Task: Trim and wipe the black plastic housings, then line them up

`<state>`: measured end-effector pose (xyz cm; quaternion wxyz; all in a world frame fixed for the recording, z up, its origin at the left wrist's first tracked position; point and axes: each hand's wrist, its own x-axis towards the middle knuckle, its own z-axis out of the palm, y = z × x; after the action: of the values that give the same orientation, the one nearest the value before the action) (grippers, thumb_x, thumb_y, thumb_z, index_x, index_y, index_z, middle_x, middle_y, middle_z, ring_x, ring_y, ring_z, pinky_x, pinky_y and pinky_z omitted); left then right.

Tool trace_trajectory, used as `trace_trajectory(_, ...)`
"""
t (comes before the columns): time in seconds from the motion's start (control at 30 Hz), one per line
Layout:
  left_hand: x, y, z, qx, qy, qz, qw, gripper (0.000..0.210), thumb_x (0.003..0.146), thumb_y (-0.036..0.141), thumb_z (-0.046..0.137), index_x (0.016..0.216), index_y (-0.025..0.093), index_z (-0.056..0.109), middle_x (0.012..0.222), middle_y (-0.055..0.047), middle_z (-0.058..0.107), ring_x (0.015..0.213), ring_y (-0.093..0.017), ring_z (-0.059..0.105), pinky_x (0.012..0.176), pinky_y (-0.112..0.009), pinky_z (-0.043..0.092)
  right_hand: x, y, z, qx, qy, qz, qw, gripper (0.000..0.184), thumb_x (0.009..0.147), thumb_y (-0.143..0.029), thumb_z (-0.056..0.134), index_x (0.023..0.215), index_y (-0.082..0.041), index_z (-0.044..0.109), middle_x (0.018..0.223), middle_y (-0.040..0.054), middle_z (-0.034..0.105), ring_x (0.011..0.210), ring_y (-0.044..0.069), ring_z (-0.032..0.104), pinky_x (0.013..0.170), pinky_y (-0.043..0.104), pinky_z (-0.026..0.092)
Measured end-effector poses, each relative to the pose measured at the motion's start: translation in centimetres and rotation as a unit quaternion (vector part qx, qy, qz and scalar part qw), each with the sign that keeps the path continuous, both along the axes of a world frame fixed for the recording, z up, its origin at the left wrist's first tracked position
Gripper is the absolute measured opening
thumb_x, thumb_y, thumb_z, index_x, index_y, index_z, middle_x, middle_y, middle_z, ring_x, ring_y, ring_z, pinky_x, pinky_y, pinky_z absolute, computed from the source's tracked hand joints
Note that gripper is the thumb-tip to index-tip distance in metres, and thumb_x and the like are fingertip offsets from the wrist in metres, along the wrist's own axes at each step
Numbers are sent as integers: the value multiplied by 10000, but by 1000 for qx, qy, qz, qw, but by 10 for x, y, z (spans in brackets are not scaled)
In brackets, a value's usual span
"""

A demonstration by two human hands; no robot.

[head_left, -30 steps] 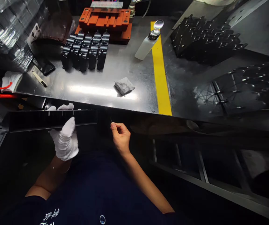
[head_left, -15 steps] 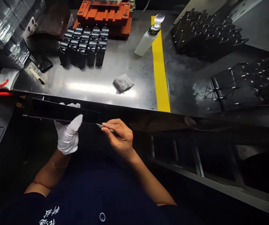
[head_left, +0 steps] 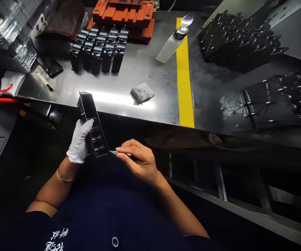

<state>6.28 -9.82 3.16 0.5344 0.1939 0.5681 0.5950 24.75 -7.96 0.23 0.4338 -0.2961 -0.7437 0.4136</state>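
My left hand [head_left: 78, 141], in a white glove, grips a long black plastic part [head_left: 98, 134] by its side, thumb over the near wall. The part is tilted, its hollow, ribbed inside facing me and its far end over the bench edge. Bare and pinched closed, my right hand [head_left: 138, 158] holds a small knife [head_left: 113, 152] with a pointed metal blade. The blade tip is at the part's lower right corner; whether it touches cannot be made out. Most of the knife's handle is hidden in the fingers.
The metal bench [head_left: 121, 82] bears rows of black parts [head_left: 98, 50], an orange fixture [head_left: 125, 15], a white bottle [head_left: 169, 47], a folded grey cloth [head_left: 142, 92] and a light-handled tool [head_left: 44, 81]. Yellow tape [head_left: 184, 83] crosses it. More black parts [head_left: 239, 42] stand at right.
My left hand has turned the black part from lying crosswise to pointing away from me, bringing its ribbed inside into view. My right hand with the knife has moved slightly down and right.
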Motion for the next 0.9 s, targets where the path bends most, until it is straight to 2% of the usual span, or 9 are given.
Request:
trace_trajectory(0.13,-1,3,-3,20,-2,14,1000,334,740,376,716,983,207,562,821,22,549,680,-93,554,607,-214,491,1,-4,1,18,-8,47,999,128,812,-161,673,915,-205,734,722,25,626,615,107,597,497,214,481)
trace_trajectory(0.23,0,1,-2,9,24,-36,999,383,708,361,741,1009,198,569,869,15,551,745,-107,541,661,-231,480,0,3,-2,26,-5,48,998,120,811,-163,678,909,-201,735,719,21,614,594,97,581,485,208,465)
trace_trajectory(0.4,6,-6,3,4,42,-148,988,433,681,368,767,1018,180,570,901,-2,566,826,-149,542,749,-284,470,-1,26,-4,34,-9,-18,999,78,799,-211,688,851,-218,746,715,25,647,630,122,607,527,244,494)
trace_trajectory(0.53,5,-13,5,-6,60,-214,975,512,650,363,782,1088,190,579,1022,-46,597,968,-218,545,836,-347,457,0,51,-4,39,-24,-91,995,74,802,-273,684,802,-235,747,716,25,679,652,142,621,590,284,517)
trace_trajectory(0.67,-6,-23,1,-30,0,-302,953,605,636,381,779,1175,200,571,1055,-54,598,926,-207,537,784,-325,455,9,67,2,72,-31,-144,986,96,817,-275,669,760,-242,738,697,20,681,662,149,625,634,300,519)
trace_trajectory(0.73,-13,-27,-2,-31,-46,-327,943,568,655,399,761,1160,210,583,973,-38,598,833,-178,536,711,-295,449,16,67,7,82,-37,-123,988,79,814,-266,674,775,-246,740,702,19,678,650,144,621,605,287,511)
trace_trajectory(0.83,-20,-30,-6,-47,-100,-346,932,514,688,430,729,1140,230,586,821,-6,570,657,-133,500,578,-262,407,26,63,16,87,-74,-42,993,70,799,-278,694,833,-249,747,730,22,675,621,131,615,538,258,492)
trace_trajectory(0.9,-24,-30,-8,-53,-107,-361,925,528,685,436,728,1152,231,588,814,-12,577,642,-137,502,572,-266,405,32,62,22,96,-106,12,990,90,803,-289,693,851,-240,749,736,24,668,590,116,602,502,239,473)
